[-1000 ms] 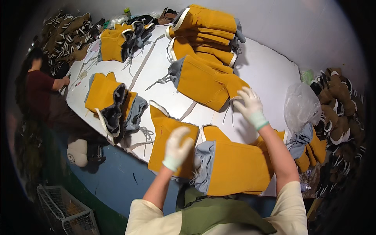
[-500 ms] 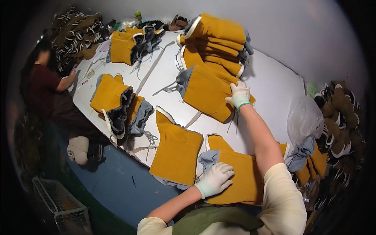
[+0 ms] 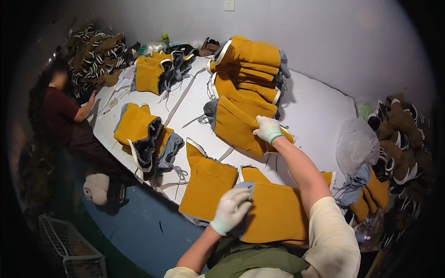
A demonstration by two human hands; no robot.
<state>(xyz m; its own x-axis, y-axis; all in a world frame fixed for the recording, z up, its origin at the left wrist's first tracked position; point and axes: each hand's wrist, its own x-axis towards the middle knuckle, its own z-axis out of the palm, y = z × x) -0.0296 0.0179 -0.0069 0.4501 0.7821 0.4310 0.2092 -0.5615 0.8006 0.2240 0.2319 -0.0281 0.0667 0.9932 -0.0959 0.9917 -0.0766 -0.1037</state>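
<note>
My right hand (image 3: 268, 129), in a whitish glove with a green cuff, grips the edge of a mustard boot upper (image 3: 236, 124) with grey lining and laces. This upper lies at the near end of a row of overlapping boot uppers (image 3: 257, 53). Closer to me, my gloved left hand (image 3: 232, 211) is over the left edge of another mustard boot upper (image 3: 276, 213), fingers loosely bent and apart, holding nothing. Beside that hand, to its left, a further boot upper (image 3: 208, 183) lies flat, its pale-trimmed edge pointing away from me.
Two groups of boot uppers (image 3: 149, 74) (image 3: 136, 123) occupy the white table's left side. Clear plastic bags (image 3: 357, 146) and more uppers (image 3: 373, 194) lie at its right edge. Brown piles (image 3: 95, 53) (image 3: 401, 134) flank the table. A person (image 3: 65, 106) sits at left; a wire basket (image 3: 72, 241) stands below.
My left hand has lifted from the near upper's surface and shifted left to its edge. My right hand has moved slightly left, and the upper it grips now bends into a fold.
</note>
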